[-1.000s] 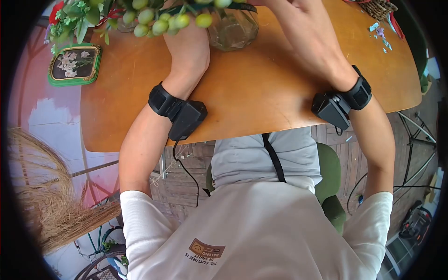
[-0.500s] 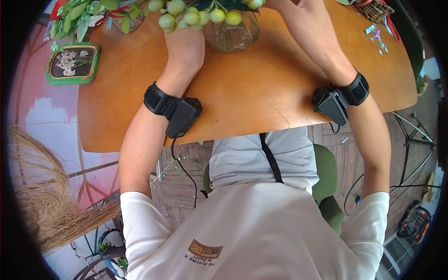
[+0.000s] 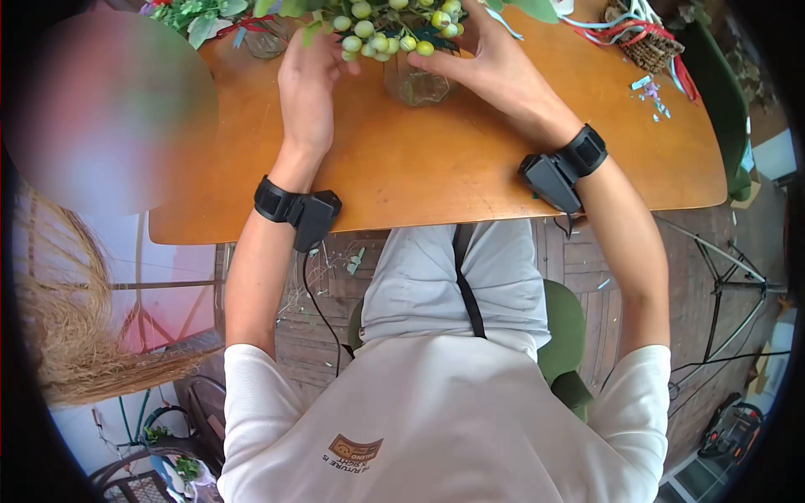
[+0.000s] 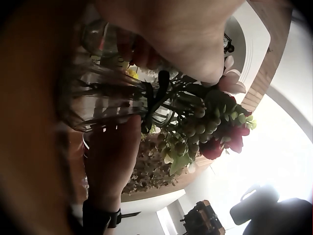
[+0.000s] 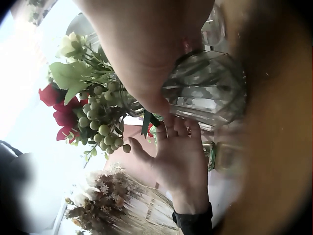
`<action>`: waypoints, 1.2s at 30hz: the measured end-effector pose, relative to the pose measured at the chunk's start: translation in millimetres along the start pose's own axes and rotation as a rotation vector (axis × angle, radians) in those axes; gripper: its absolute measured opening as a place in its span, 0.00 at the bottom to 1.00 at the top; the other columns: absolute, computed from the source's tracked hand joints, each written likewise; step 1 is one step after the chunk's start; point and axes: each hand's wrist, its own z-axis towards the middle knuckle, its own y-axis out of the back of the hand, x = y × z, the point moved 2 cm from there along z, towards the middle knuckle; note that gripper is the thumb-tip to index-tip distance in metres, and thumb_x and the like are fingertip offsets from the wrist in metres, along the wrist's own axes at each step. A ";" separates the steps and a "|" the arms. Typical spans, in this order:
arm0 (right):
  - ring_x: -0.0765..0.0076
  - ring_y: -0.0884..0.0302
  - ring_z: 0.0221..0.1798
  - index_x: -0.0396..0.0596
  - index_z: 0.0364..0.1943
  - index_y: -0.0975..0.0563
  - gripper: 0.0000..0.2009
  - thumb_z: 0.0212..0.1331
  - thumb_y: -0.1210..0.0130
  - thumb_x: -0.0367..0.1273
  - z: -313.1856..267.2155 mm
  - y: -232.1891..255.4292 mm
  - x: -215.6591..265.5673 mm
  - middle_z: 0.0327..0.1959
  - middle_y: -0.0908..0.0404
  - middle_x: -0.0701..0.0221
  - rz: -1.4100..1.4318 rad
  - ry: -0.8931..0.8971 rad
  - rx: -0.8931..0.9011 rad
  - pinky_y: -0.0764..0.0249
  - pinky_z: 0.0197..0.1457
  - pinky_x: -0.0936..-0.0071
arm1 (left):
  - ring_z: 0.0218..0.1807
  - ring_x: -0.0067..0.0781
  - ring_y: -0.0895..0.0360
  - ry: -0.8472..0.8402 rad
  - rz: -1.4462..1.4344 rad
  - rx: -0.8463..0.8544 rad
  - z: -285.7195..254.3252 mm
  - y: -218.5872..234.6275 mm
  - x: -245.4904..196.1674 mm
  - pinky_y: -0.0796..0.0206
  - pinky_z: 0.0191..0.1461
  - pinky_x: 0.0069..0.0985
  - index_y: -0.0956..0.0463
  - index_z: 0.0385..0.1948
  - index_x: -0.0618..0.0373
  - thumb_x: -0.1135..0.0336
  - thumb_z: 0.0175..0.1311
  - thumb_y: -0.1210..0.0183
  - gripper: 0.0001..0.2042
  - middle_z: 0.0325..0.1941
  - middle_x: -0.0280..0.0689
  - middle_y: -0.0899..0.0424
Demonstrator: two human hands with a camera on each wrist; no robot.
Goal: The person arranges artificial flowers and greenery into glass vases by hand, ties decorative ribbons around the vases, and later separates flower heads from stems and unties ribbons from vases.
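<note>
A clear faceted glass vase (image 3: 422,87) stands on the wooden table, holding an artificial bouquet with green berries (image 3: 381,38), leaves and red flowers (image 5: 62,113). A dark green ribbon (image 4: 157,93) is tied at its neck. My right hand (image 3: 495,75) holds the vase near the neck, thumb on the near side, its other fingers partly hidden by the bouquet. My left hand (image 3: 306,92) is at the other side of the vase; in the right wrist view its palm (image 5: 181,159) faces the glass, with fingers extended toward it.
Another glass vase (image 3: 266,42) with flowers stands at the back left. A woven basket (image 3: 650,46) with red and blue ribbons is at the back right, near small scraps (image 3: 652,94). A blurred round patch covers the left of the head view. Dried grass (image 3: 75,335) stands left of the table.
The head view has shifted, bringing more of the table into sight. My left hand has come out from beneath the berries, and the right thumb now shows against the vase's near side.
</note>
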 end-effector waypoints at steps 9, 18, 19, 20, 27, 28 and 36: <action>0.70 0.24 0.63 0.37 0.69 0.38 0.32 0.66 0.37 0.36 1.4 -4.0 0.2 0.64 0.24 0.62 0.005 -0.070 -0.005 0.28 0.67 0.70 | 0.34 0.21 0.21 -0.249 0.188 -0.110 -20.3 -14.3 -14.8 0.28 0.37 0.20 0.20 0.40 0.65 0.77 0.65 0.37 0.05 0.38 0.33 0.17; 0.74 0.22 0.54 0.34 0.71 0.40 0.34 0.66 0.38 0.36 5.0 -4.7 -6.7 0.54 0.19 0.62 0.089 -0.094 -0.041 0.25 0.56 0.76 | 0.34 0.22 0.20 -0.305 0.620 -0.079 -31.2 -5.4 -40.2 0.27 0.40 0.22 0.19 0.42 0.61 0.72 0.62 0.33 0.09 0.38 0.34 0.16; 0.73 0.22 0.57 0.35 0.71 0.41 0.34 0.66 0.39 0.34 4.4 -7.2 -4.1 0.57 0.20 0.62 0.097 -0.127 -0.060 0.26 0.59 0.75 | 0.34 0.20 0.21 -0.235 0.470 -0.095 -30.3 -7.0 -38.7 0.28 0.39 0.21 0.19 0.44 0.61 0.72 0.62 0.33 0.11 0.38 0.34 0.15; 0.73 0.22 0.57 0.35 0.71 0.41 0.34 0.66 0.39 0.34 4.4 -8.0 0.3 0.57 0.20 0.62 0.088 -0.115 -0.043 0.26 0.59 0.75 | 0.34 0.19 0.21 -0.167 0.318 -0.109 -29.6 -8.2 -36.2 0.28 0.39 0.20 0.19 0.47 0.61 0.72 0.62 0.33 0.12 0.38 0.33 0.15; 0.70 0.25 0.61 0.36 0.66 0.34 0.27 0.68 0.39 0.33 2.5 -5.8 16.6 0.60 0.21 0.62 -0.031 -0.111 -0.096 0.30 0.65 0.72 | 0.31 0.15 0.30 -0.391 0.401 -0.185 -19.2 -22.2 -36.1 0.35 0.35 0.18 0.17 0.43 0.66 0.74 0.62 0.34 0.09 0.32 0.28 0.24; 0.70 0.25 0.61 0.36 0.66 0.34 0.26 0.69 0.40 0.34 2.9 -4.1 16.2 0.59 0.21 0.62 -0.069 -0.150 -0.102 0.31 0.65 0.72 | 0.31 0.15 0.29 -0.380 0.407 -0.203 -18.0 -22.7 -37.3 0.35 0.35 0.18 0.16 0.41 0.65 0.75 0.62 0.34 0.08 0.32 0.29 0.23; 0.68 0.27 0.61 0.36 0.61 0.29 0.21 0.71 0.44 0.36 4.4 -1.5 0.7 0.58 0.22 0.62 -0.100 -0.124 -0.130 0.34 0.66 0.69 | 0.32 0.33 0.19 -0.600 0.656 0.078 -32.6 -14.6 -47.0 0.25 0.37 0.29 0.12 0.36 0.53 0.67 0.62 0.34 0.05 0.34 0.35 0.18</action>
